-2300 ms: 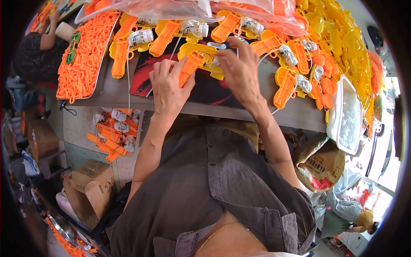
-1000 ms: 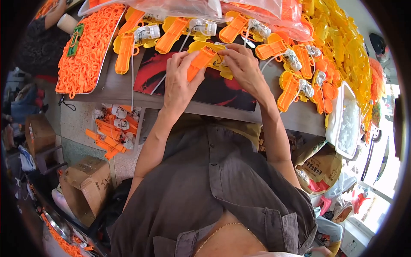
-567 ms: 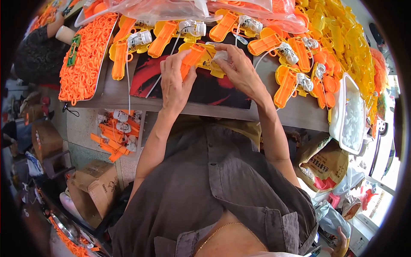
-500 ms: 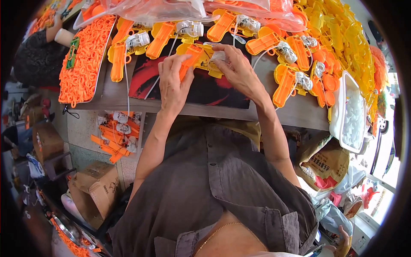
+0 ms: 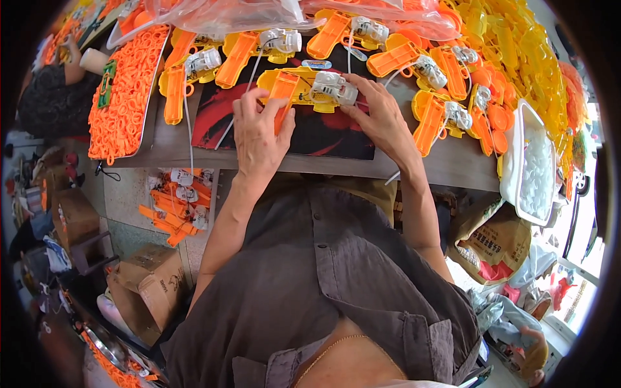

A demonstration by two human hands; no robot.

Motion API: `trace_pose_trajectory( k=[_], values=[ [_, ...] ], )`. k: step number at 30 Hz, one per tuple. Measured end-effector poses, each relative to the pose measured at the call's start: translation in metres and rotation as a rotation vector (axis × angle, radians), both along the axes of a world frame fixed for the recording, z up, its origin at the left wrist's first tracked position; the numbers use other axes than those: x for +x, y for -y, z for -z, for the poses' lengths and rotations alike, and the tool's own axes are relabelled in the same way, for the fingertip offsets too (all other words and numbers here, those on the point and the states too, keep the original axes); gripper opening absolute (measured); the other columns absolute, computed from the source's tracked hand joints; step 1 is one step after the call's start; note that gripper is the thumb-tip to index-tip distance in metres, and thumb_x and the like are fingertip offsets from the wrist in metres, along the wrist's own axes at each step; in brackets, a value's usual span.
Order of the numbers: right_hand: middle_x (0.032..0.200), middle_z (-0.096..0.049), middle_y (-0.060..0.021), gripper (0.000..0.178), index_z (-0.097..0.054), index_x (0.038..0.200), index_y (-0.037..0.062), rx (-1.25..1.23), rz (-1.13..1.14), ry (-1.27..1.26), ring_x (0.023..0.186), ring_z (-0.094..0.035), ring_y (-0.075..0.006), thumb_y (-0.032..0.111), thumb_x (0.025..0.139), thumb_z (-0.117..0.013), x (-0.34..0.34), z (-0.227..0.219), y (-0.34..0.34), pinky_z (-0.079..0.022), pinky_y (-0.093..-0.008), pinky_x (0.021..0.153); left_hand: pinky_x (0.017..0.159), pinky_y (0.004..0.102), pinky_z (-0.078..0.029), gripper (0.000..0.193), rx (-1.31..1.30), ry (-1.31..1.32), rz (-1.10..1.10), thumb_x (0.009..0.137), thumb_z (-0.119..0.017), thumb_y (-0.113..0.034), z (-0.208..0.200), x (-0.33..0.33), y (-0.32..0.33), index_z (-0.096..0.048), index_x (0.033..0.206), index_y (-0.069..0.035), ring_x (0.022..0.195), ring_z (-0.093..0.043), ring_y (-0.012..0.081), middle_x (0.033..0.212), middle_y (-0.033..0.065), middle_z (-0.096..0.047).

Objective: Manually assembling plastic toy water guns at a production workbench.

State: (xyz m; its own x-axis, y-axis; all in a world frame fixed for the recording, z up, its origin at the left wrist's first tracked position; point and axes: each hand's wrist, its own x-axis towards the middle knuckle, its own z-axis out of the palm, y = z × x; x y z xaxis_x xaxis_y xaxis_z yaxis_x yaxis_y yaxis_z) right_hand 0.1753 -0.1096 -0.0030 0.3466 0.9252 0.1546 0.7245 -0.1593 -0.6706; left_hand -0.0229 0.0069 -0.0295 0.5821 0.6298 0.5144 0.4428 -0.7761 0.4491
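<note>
A yellow toy-gun shell half [image 5: 303,95] lies on a black and red mat [image 5: 323,138], with an orange handle piece [image 5: 283,90] at its left end. My left hand [image 5: 261,132] grips that handle between thumb and fingers. A white mechanism housing [image 5: 333,88] sits over the right part of the shell. My right hand [image 5: 381,115] holds the right end of this housing with thumb and fingertips. Some of the shell is hidden beneath the housing.
Similar toy-gun halves [image 5: 236,59] with white tubes lie around the mat. On the left is a tray of small orange rings [image 5: 123,116]; on the right, a white bin of clear parts [image 5: 535,165] and a yellow heap [image 5: 504,58]. Another person [image 5: 55,97] sits far left.
The white housing has come into view on the shell as my right hand moved right and lower. My left hand has shifted slightly left and down, still at the orange handle.
</note>
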Motion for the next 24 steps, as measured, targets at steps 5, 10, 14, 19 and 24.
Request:
trace_pose_trajectory(
  k=[5,10,14,19,24],
  values=[
    [0.112,-0.068,-0.0155,0.049,-0.058,0.131,0.0033,-0.001,0.042,-0.14,0.097,-0.066,-0.0255,0.017,0.086,-0.073,0.007,0.003,-0.001,-0.052,-0.0364,0.088,0.097,0.0424,-0.042,0.023,0.176,0.037,0.107,0.081,-0.072,-0.01,-0.017,0.016,-0.017,-0.068,0.103,-0.009,0.118,-0.049,0.0304,0.124,0.0095,-0.056],
    [0.102,-0.071,-0.0091,0.047,-0.06,0.13,0.0008,-0.018,0.084,-0.292,0.087,-0.066,-0.0119,0.018,0.089,-0.073,0.009,0.013,-0.003,-0.053,-0.0276,0.077,0.101,0.0424,-0.042,0.029,0.139,-0.006,0.239,0.078,-0.067,-0.004,0.003,0.018,-0.024,-0.068,0.107,-0.011,0.118,-0.049,0.0316,0.123,0.0075,-0.056],
    [0.098,-0.071,-0.0059,0.044,-0.061,0.128,-0.0024,0.022,0.157,-0.684,0.086,-0.063,-0.0073,0.018,0.091,-0.073,-0.007,0.003,-0.006,-0.052,-0.0225,0.072,0.102,0.0416,-0.042,0.029,0.145,-0.001,0.189,0.079,-0.066,-0.002,0.004,0.016,-0.018,-0.068,0.107,-0.011,0.119,-0.047,0.0315,0.123,0.0088,-0.056],
    [0.096,-0.07,-0.0053,0.045,-0.06,0.129,-0.0024,0.139,0.133,-0.403,0.084,-0.064,-0.0079,0.019,0.091,-0.073,-0.014,0.026,-0.019,-0.052,-0.0231,0.072,0.103,0.0416,-0.041,0.03,0.151,-0.024,0.187,0.079,-0.065,0.0,-0.003,0.018,-0.014,-0.068,0.107,-0.01,0.121,-0.045,0.0322,0.123,0.0096,-0.056],
    [0.096,-0.069,-0.0063,0.046,-0.06,0.126,-0.0029,0.079,0.159,-0.374,0.084,-0.064,-0.0084,0.02,0.089,-0.075,-0.012,0.004,-0.017,-0.053,-0.0244,0.074,0.101,0.0414,-0.043,0.029,-0.161,0.28,0.248,0.08,-0.062,0.004,-0.003,0.009,-0.029,-0.069,0.106,-0.007,0.116,-0.054,0.0301,0.119,0.0107,-0.059]
  ],
)
